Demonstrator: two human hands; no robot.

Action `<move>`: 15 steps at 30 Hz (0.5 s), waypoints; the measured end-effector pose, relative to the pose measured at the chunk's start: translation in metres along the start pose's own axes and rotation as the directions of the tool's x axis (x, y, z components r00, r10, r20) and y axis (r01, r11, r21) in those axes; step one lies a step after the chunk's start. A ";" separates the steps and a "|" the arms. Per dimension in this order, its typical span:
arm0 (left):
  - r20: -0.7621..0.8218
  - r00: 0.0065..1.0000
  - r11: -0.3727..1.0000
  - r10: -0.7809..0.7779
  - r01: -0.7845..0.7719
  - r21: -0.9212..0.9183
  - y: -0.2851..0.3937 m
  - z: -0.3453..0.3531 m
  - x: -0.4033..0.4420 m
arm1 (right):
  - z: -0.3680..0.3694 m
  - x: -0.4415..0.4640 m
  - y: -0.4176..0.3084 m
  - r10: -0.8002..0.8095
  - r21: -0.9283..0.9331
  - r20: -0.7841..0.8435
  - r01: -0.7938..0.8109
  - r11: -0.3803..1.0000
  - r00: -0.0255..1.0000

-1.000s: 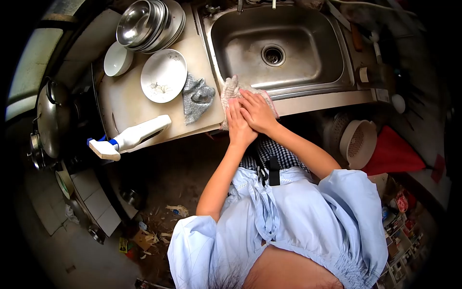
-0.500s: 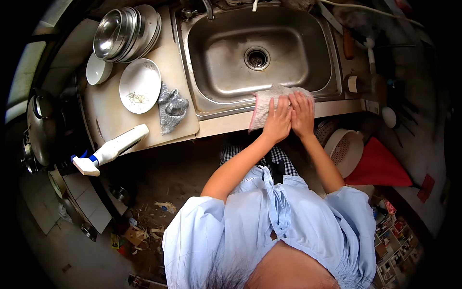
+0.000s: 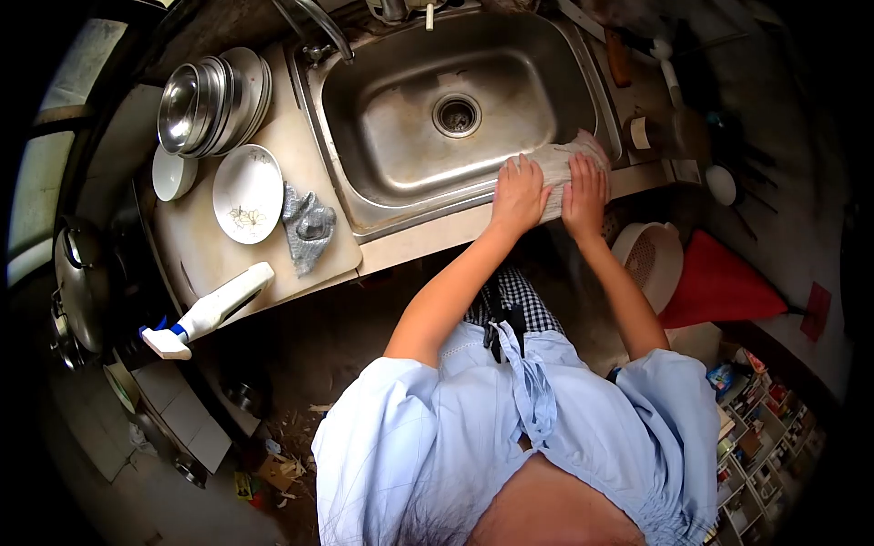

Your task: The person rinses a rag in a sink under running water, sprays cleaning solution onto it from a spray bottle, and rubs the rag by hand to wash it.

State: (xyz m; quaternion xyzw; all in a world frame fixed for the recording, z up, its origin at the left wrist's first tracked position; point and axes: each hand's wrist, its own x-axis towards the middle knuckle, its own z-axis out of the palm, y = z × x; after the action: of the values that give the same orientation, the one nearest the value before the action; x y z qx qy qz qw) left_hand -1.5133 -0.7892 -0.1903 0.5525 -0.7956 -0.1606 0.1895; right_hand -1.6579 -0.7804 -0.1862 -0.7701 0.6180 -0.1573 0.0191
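A pale cloth (image 3: pixel 552 175) with a pinkish edge lies bunched over the front right rim of the metal sink (image 3: pixel 401 194). My left hand (image 3: pixel 519 196) presses on the cloth's left part, fingers stretched forward and thumb out to the side. On the right part rests my right hand (image 3: pixel 584 198), its fingers straight and flat against the fabric. A strip of cloth shows between the two hands. The cloth's underside is hidden.
Left of the sink, a board (image 3: pixel 196 246) bears stacked metal bowls (image 3: pixel 187 109), a white bowl (image 3: pixel 173 173), a patterned plate (image 3: pixel 248 191), a grey mesh cloth (image 3: pixel 308 229) and a spray bottle (image 3: pixel 218 305). A faucet (image 3: pixel 323 25) stands behind. Below right are a white basket (image 3: pixel 669 264) and red object (image 3: pixel 724 282).
My hands, close together before, have moved apart. The cloth now lies lower and farther right along the sink rim, spread under both hands. The view has shifted slightly.
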 end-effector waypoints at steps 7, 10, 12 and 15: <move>-0.061 0.993 0.966 -0.098 0.110 0.235 -0.075 -0.047 -0.102 | 0.024 -0.026 -0.143 -0.134 0.104 0.187 0.116 0.988 0.973; -0.024 0.971 0.861 -0.239 0.224 0.458 -0.109 -0.080 -0.152 | 0.036 -0.032 -0.207 -0.238 0.243 0.148 0.198 0.949 0.960; -0.015 0.958 0.809 -0.287 0.251 0.531 -0.122 -0.098 -0.175 | 0.041 -0.036 -0.235 -0.330 0.265 0.097 0.295 0.918 0.939; -0.018 0.947 0.806 -0.321 0.283 0.520 -0.116 -0.103 -0.178 | 0.045 -0.037 -0.244 -0.299 0.245 0.076 0.273 0.930 0.951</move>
State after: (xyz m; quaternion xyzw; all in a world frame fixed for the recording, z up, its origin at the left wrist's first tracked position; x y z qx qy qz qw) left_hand -1.3120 -0.6661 -0.1761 0.6963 -0.7173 0.0109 -0.0222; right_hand -1.4219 -0.6945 -0.1822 -0.8520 0.4744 -0.1858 0.1202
